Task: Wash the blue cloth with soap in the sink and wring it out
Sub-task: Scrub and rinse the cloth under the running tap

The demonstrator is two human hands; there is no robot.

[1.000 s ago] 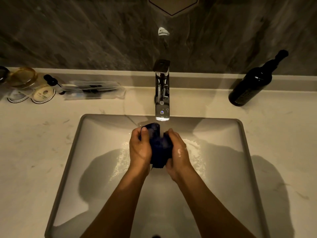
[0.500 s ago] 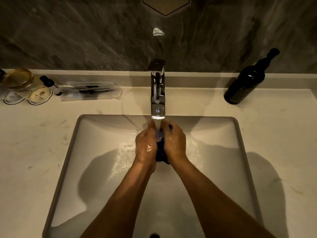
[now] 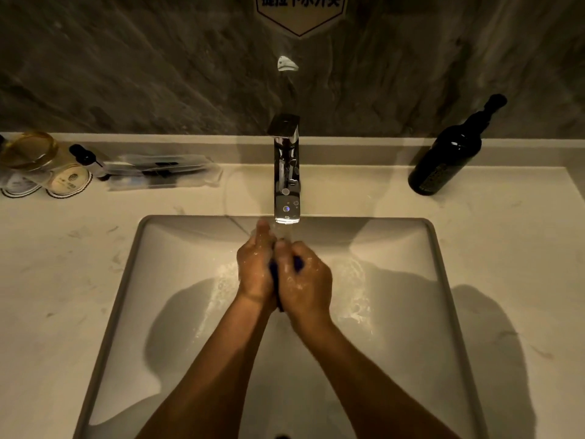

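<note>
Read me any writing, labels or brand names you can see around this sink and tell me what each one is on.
"提拉下水开关": on the hexagonal wall sign above the faucet; its top edge is cut off, so this reading is partly a guess.
Round coasters at the left: printed logo, too small to read.
Dark bottle at the right: label too dark to read.
Clear packets: dark print, illegible.

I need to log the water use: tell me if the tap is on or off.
On. Water streams from the faucet spout onto the hands squeezing the blue cloth, splashing into the sink.
</note>
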